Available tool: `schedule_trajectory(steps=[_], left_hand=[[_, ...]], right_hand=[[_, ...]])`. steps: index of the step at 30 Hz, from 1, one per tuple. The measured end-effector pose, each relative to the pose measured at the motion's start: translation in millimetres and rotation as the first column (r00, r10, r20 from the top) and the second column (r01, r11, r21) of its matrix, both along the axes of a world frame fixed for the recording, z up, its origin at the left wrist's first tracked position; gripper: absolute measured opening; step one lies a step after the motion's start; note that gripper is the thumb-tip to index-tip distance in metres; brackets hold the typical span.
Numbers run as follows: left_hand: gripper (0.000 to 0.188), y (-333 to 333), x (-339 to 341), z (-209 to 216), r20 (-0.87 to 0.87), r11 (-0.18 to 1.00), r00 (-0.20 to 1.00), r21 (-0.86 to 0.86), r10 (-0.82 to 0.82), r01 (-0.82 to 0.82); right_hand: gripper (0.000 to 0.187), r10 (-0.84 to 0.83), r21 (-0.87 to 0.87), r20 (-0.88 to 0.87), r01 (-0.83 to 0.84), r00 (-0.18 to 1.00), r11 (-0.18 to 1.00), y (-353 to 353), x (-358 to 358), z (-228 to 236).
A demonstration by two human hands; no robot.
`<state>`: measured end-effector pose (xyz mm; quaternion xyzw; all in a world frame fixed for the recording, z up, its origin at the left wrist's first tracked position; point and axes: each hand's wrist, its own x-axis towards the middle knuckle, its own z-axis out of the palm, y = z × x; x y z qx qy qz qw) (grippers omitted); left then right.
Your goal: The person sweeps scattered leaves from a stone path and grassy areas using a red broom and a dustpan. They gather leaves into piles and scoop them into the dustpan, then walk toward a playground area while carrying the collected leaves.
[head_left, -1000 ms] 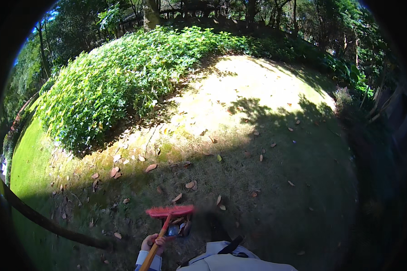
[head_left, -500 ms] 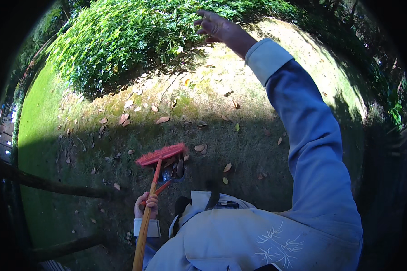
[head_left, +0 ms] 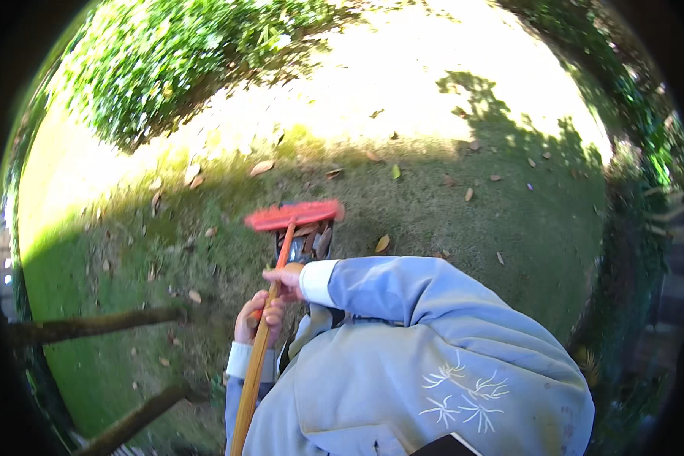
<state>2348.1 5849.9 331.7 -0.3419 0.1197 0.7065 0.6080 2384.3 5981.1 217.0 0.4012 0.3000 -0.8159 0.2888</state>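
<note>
My left hand [head_left: 252, 323] is closed around the wooden handle of a broom [head_left: 255, 363], with a bit of the dustpan's orange handle showing in the same grip. Higher up the stick, my right hand [head_left: 287, 279] is closed on the broom, thumb across the shaft below the red socket. The red-bristled broom head [head_left: 296, 216] lies across the far end of the dustpan [head_left: 280, 249]. Brown dry leaves [head_left: 311, 240] and something shiny and clear lie in the pan. My right sleeve and hand hide the pan's near part.
Scattered dry leaves [head_left: 383, 243] lie on the shaded grass. A leafy green bush [head_left: 175, 68] stands at the far left, beside glaring sunlit ground. Two bare wooden poles or branches [head_left: 102, 325] reach in from the left. Dark plants line the right edge.
My right arm has come down from its raised, outstretched position, and that hand now grips the broom handle. The broom and dustpan have shifted slightly right and away from me in the picture.
</note>
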Motion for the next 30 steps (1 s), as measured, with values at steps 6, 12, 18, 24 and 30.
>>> schedule_trajectory(steps=[6, 12, 18, 24, 30], left_hand=[[0.033, 8.2, -16.7, -33.3, -0.077, 0.968, 0.965, -0.039, -0.252, 0.249], [0.014, 11.5, -21.9, -84.2, 0.291, 0.942, 0.897, 0.145, -0.334, 0.304], [0.009, 6.9, -42.0, -106.1, 0.328, 0.954, 0.903, -0.016, -0.279, 0.301], [0.01, -18.3, -54.1, -126.2, 0.166, 0.945, 0.932, 0.107, -0.322, 0.308], [0.032, -20.9, -64.2, -128.3, 0.049, 0.974, 0.973, 0.026, -0.225, 0.224]], right_hand=[[0.022, -0.438, 0.378, -0.009, 0.408, 0.899, 0.831, -2.8, 6.2, 10.7], [0.019, -0.763, 0.417, 0.002, 0.693, 0.647, 0.588, 60.5, 19.3, -3.1], [0.015, -0.974, 0.188, 0.072, 0.956, 0.214, 0.224, 162.0, 72.2, -16.9], [0.016, -0.926, 0.201, -0.09, 0.917, 0.367, 0.344, 202.6, 204.8, -31.6], [0.026, -0.741, 0.223, 0.363, 0.719, 0.565, 0.658, 111.7, 356.7, -38.2]])
